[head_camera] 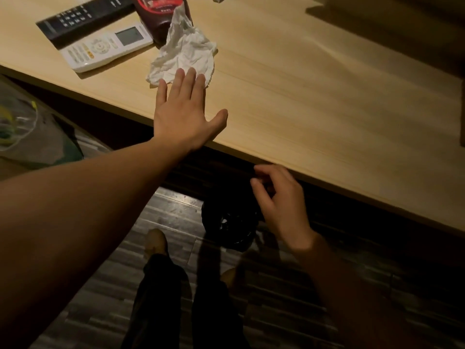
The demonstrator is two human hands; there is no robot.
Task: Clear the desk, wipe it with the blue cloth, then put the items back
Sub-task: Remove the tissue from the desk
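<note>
While left hand (185, 112) lies flat, fingers spread on crumpled tissue (185, 55), desk (302, 96), right hand (279, 200) half-curled, empty

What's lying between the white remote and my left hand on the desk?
A crumpled white tissue lies between the white remote and the left hand, whose fingertips rest on the tissue's near edge. The head view shows this.

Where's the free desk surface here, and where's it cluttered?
Free: the wide stretch of desk right of the crumpled tissue, running to the front edge above the right hand. Crowded: the far-left corner, where the black remote, white remote, dark red bottle and tissue cluster, left hand reaching in.
</note>
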